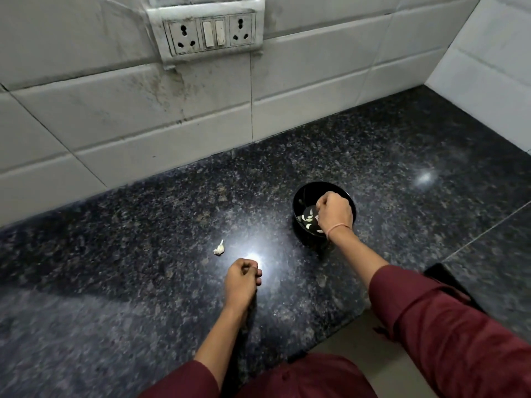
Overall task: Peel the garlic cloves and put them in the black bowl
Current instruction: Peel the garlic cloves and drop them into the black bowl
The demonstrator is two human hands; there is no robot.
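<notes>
Nearest to the camera are the two dark red sleeves [448,326] of the person. The left hand [242,278] is just above the tabletop [129,225], with its fingers [256,273] curled in toward the palm. I see nothing held in them.

A little beyond this hand, to its left, one small piece of garlic [219,248] lies alone on the tabletop. It has a dry tail and looks not yet peeled.

Farther to the right is the black bowl [313,187]. The right hand [334,215] is over the bowl and reaches into it, with the fingers bunched together and pointing down. From this side I cannot tell if they pinch a clove or have let it go. Several white peeled cloves [309,221] lie at the bottom of the bowl.

Behind everything is the tiled wall [115,124] with a socket panel [211,33].

In my judgement the task is near its end. Most cloves are in the bowl, and only the one piece on the tabletop seems left to peel and put in.
</notes>
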